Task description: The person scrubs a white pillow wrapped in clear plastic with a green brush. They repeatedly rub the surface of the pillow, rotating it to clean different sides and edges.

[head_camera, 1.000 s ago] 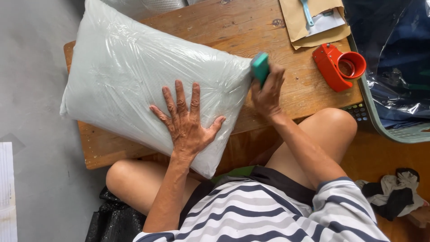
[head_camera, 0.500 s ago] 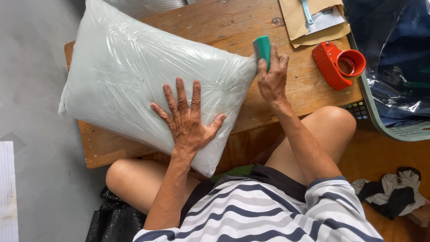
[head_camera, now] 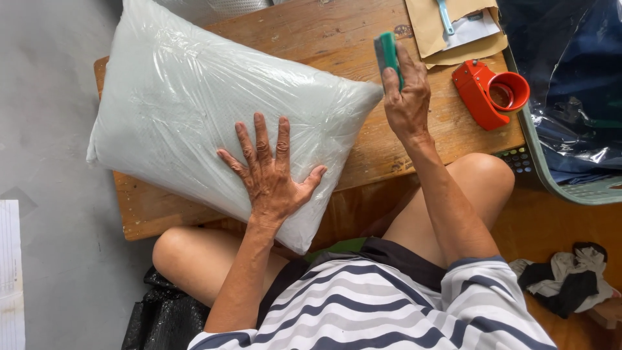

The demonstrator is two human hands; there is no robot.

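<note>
- One plastic-wrapped pillow [head_camera: 194,123] lies slantwise across the wooden worktop [head_camera: 389,139], its lower corner overhanging the near edge.
- Your left hand [head_camera: 272,175] lies flat on the pillow, fingers spread wide, gripping nothing.
- Your right hand [head_camera: 407,97] is closed around one green block [head_camera: 387,52], raised just beside the pillow's right corner.
- One red tape dispenser [head_camera: 489,94] sits near the right hand.

Pale grey-green pillow [head_camera: 194,110], green card [head_camera: 387,53], red tape dispenser [head_camera: 489,93].

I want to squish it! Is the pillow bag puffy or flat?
Puffy: the plastic-wrapped pillow bulges high around the flat left hand pressing it.
</note>
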